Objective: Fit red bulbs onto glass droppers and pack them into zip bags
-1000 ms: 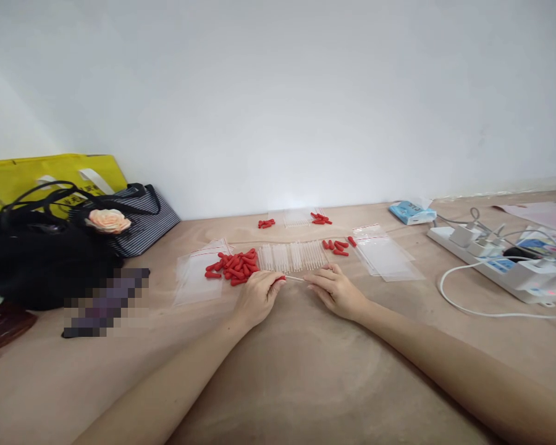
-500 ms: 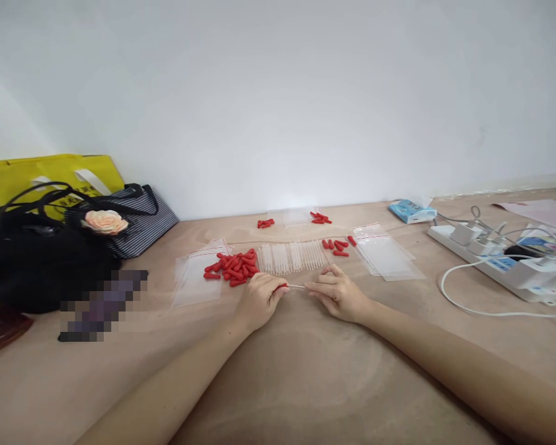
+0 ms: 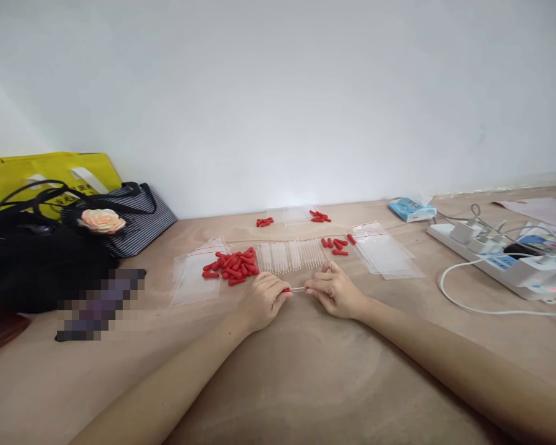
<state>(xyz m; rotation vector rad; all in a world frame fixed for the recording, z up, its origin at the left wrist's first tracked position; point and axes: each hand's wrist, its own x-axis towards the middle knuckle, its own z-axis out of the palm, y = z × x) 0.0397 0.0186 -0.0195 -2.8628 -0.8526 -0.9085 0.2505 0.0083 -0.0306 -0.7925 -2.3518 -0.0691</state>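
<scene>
My left hand (image 3: pixel 265 298) is closed in a pinch around a red rubber dropper bulb (image 3: pixel 286 290), most of it hidden by the fingers. Facing it, my right hand (image 3: pixel 336 292) pinches a thin clear dropper tube (image 3: pixel 298 289), whose left end meets the bulb. How deep the tube sits in the bulb cannot be made out. Just beyond the hands lies a row of clear tubes (image 3: pixel 291 255) side by side. A pile of red bulbs (image 3: pixel 234 266) is left of that row, and several more red bulbs (image 3: pixel 337 244) lie to its right.
Clear zip bags (image 3: pixel 192 284) lie under the left pile, with more zip bags (image 3: pixel 389 256) at right. Further back are small red bulb groups (image 3: pixel 320 217). A power strip (image 3: pixel 495 262) with cables, a blue tissue pack (image 3: pixel 412 210) and a black bag (image 3: pixel 41 266) flank the table.
Both hands stay nearly in place, still holding the bulb and tube end to end. The view has shifted slightly, and the fingers have moved only a little.
</scene>
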